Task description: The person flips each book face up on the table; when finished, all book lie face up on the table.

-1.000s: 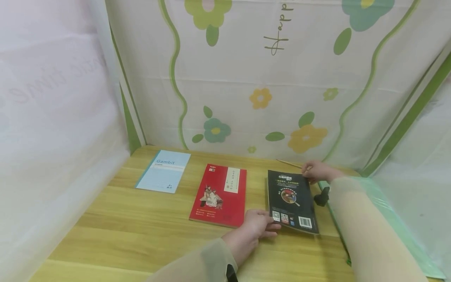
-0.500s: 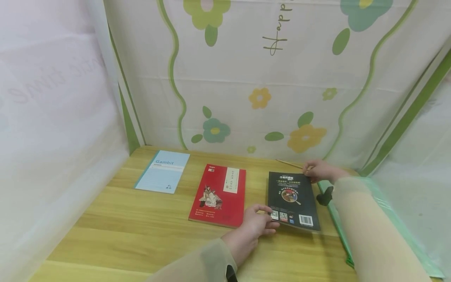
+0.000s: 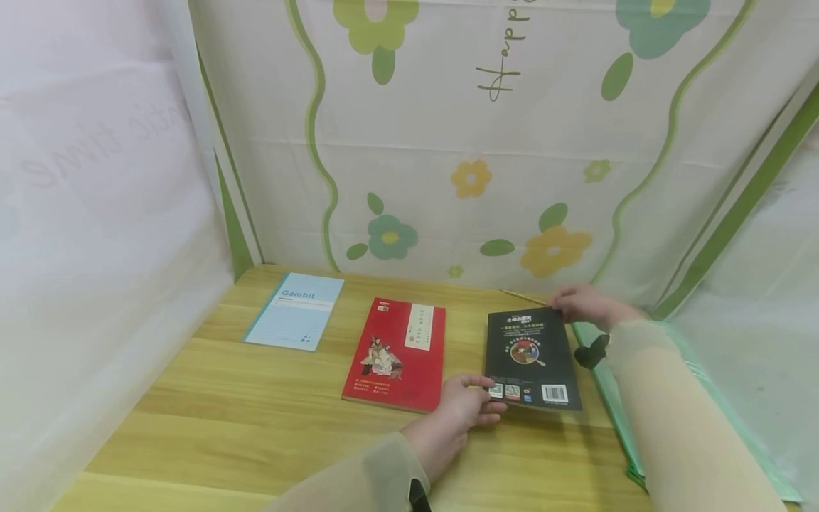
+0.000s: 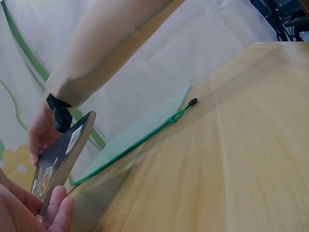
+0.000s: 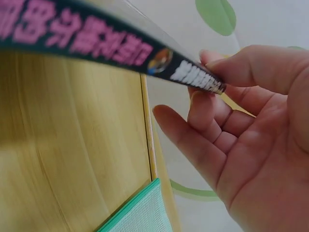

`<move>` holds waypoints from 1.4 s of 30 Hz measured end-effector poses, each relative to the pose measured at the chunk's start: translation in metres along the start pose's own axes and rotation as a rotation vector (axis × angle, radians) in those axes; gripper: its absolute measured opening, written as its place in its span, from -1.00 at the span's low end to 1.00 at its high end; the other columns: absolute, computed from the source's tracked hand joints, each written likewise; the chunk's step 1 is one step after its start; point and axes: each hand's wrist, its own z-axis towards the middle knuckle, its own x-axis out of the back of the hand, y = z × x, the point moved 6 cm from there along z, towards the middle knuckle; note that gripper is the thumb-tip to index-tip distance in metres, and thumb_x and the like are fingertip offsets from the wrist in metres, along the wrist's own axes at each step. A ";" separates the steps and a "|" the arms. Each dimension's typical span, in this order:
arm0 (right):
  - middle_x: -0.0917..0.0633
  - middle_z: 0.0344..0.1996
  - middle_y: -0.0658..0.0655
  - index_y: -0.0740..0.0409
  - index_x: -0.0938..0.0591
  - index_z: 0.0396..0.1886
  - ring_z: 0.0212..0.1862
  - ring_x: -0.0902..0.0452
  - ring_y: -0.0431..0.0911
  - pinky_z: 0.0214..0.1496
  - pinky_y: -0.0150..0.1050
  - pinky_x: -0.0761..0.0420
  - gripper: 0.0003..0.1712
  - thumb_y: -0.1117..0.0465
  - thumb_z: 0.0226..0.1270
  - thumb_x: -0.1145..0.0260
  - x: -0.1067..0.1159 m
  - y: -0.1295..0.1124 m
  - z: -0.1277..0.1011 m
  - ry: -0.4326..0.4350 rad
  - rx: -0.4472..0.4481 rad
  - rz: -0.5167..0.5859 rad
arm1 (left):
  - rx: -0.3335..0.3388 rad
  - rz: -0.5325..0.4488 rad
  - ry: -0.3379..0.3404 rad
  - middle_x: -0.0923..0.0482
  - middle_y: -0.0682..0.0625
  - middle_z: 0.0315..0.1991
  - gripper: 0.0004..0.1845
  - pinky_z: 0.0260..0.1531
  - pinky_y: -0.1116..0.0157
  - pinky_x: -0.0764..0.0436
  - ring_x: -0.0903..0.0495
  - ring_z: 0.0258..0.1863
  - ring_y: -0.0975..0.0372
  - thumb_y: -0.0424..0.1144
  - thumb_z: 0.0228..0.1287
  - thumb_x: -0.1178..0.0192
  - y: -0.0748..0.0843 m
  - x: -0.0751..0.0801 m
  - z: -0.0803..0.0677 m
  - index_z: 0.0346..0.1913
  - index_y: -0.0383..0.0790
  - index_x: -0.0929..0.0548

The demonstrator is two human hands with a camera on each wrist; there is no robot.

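A black paperback book (image 3: 531, 355), back cover with barcode upward, is held above the wooden table by both hands. My left hand (image 3: 462, 412) pinches its near left corner, thumb on top and fingers underneath; in the left wrist view the book (image 4: 67, 154) slants over the tabletop. At the far right corner, my right hand (image 3: 585, 306) grips the edge between thumb and fingers. Pink and white lettering on the book's spine (image 5: 106, 43) faces the right wrist camera. Just left of the left hand lies a red book (image 3: 397, 355) with two printed figures.
A light blue notebook (image 3: 296, 311) lies at the far left of the table (image 3: 243, 427). Behind the black book is a thin stick, perhaps a pencil (image 3: 521, 296). Under the right forearm lies a green mesh zip pouch (image 3: 630, 419). Printed flower cloth (image 3: 416, 142) hangs behind.
The black book's near right corner has shifted slightly away from me, and its tilt has changed a little. Both hands keep their hold, the right one moving only slightly.
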 end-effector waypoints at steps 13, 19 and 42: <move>-0.73 -0.14 0.11 0.55 -0.58 0.02 -0.12 -0.65 -0.08 0.03 -0.20 -0.63 -0.63 0.27 0.53 -0.06 -0.001 -0.011 -0.003 -0.064 0.079 0.121 | 0.004 -0.010 0.004 -0.64 -0.16 -0.20 -0.80 -0.41 0.21 -0.75 -0.74 -0.44 0.08 -0.60 0.28 -0.02 0.000 0.004 0.001 -0.18 -0.36 -0.61; -0.71 -0.12 0.09 0.35 -0.65 0.00 -0.06 -0.66 -0.05 0.09 -0.18 -0.61 -0.63 0.20 0.58 0.00 -0.002 -0.013 -0.005 -0.071 0.053 0.234 | 0.024 -0.015 0.007 -0.63 -0.18 -0.19 -0.80 -0.40 0.21 -0.75 -0.74 -0.41 0.07 -0.61 0.26 -0.03 -0.001 0.003 0.001 -0.18 -0.38 -0.60; -0.68 -0.04 0.06 0.18 -0.67 -0.03 -0.06 -0.65 -0.04 0.06 -0.16 -0.63 -0.70 0.42 0.48 -0.03 -0.007 -0.028 -0.005 -0.078 0.179 0.244 | 0.042 -0.029 -0.008 -0.64 -0.18 -0.29 -0.79 -0.47 0.32 -0.72 -0.72 -0.49 0.16 -0.59 0.27 -0.02 -0.005 0.000 0.000 -0.15 -0.40 -0.63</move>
